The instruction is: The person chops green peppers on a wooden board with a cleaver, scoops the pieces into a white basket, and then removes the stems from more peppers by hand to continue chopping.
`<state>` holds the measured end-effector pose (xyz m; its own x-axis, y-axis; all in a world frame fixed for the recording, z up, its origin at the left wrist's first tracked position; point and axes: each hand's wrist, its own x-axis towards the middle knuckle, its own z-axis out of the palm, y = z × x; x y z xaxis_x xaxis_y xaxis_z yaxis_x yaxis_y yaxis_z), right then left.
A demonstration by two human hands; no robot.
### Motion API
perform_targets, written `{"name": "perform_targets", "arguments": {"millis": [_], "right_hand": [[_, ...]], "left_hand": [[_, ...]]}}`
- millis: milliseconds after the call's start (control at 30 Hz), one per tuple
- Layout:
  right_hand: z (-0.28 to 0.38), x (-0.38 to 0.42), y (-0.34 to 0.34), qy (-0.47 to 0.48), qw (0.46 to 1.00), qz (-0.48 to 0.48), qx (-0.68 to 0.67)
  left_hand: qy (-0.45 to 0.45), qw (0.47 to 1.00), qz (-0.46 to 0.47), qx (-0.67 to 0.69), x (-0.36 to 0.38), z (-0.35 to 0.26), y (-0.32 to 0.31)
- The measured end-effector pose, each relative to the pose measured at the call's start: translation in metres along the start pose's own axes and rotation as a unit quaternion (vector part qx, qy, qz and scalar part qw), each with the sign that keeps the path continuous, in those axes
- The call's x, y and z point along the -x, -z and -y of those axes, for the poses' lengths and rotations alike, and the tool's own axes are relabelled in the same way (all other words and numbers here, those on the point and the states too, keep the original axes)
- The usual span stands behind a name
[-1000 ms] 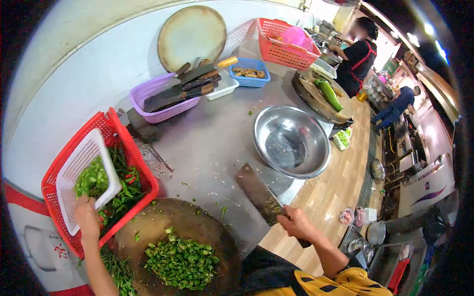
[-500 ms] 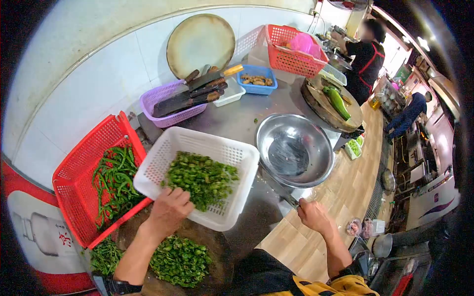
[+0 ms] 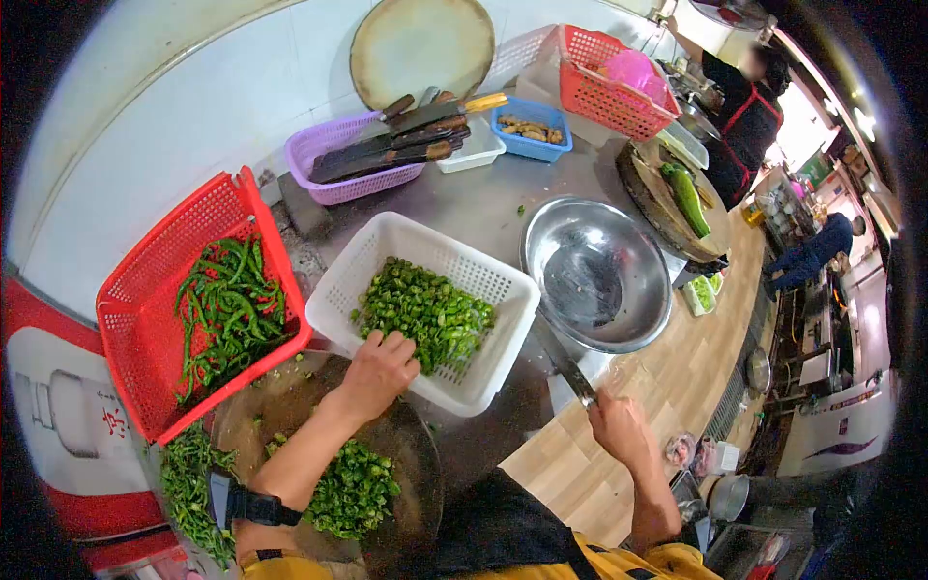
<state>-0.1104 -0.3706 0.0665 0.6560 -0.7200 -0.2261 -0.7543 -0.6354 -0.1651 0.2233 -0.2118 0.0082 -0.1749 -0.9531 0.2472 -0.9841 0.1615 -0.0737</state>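
My left hand (image 3: 382, 375) is closed with its fingers curled over the near rim of a white perforated basket (image 3: 507, 333). Chopped green peppers (image 3: 425, 307) lie in a heap inside it. My right hand (image 3: 619, 425) grips a knife (image 3: 565, 365), its blade pointing up and left below a steel bowl (image 3: 597, 275). Under my left forearm, a round chopping board (image 3: 416, 474) bears more chopped green peppers (image 3: 353, 493). Whole green chillies (image 3: 232, 300) lie in a red basket (image 3: 145, 387) to the left.
A purple basket of knives (image 3: 358, 188), a blue basket of ginger-like roots (image 3: 532, 135) and a red basket (image 3: 614, 92) stand along the wall. A green gourd (image 3: 686, 200) lies on another board (image 3: 643, 193). Two people (image 3: 749, 116) work farther off at right.
The camera view has shifted, moving the scene up and slightly right. My left hand stays at the white basket's near rim, and more of the knife blade shows now.
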Motion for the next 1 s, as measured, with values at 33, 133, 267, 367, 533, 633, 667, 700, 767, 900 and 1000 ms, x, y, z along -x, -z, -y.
{"name": "perform_targets", "arguments": {"millis": [33, 133, 267, 367, 533, 633, 667, 700, 767, 900, 1000], "right_hand": [[0.001, 0.009, 0.001, 0.007, 1.000, 0.004, 0.002], [-0.007, 0.041, 0.002, -0.017, 1.000, 0.013, -0.017], [0.004, 0.061, 0.014, -0.029, 0.990, -0.004, -0.136], [0.035, 0.048, 0.011, 0.005, 0.980, 0.017, -0.198], [0.104, 0.000, -0.020, 0.295, 0.935, 0.097, -0.173], [0.145, -0.019, -0.044, 0.361, 0.910, 0.125, -0.161], [0.154, -0.024, -0.052, 0.383, 0.902, 0.127, -0.154], [0.159, -0.030, -0.060, 0.386, 0.901, 0.127, -0.152], [0.164, -0.035, -0.074, 0.345, 0.900, 0.134, -0.228], [0.165, -0.035, -0.070, 0.221, 0.889, 0.250, -0.315], [0.167, -0.024, -0.063, 0.134, 0.844, 0.338, -0.394]], "left_hand": [[0.025, 1.000, -0.006, -0.011, -0.001, 0.000, 0.003], [0.096, 0.995, 0.017, 0.018, 0.012, -0.013, 0.050], [0.233, 0.970, -0.042, 0.057, 0.057, -0.060, 0.083], [0.290, 0.950, -0.088, 0.075, 0.090, -0.127, 0.070], [0.324, 0.945, -0.002, 0.046, 0.123, -0.202, 0.035], [0.384, 0.922, -0.001, 0.047, 0.131, -0.203, 0.034], [0.389, 0.921, -0.011, 0.014, 0.135, -0.202, 0.032], [0.391, 0.920, -0.013, 0.013, 0.138, -0.199, 0.031], [0.419, 0.906, -0.011, -0.058, 0.150, -0.196, 0.031], [0.537, 0.841, -0.038, -0.055, 0.172, -0.191, 0.041], [0.582, 0.810, -0.066, -0.021, 0.173, -0.187, 0.043]]}}
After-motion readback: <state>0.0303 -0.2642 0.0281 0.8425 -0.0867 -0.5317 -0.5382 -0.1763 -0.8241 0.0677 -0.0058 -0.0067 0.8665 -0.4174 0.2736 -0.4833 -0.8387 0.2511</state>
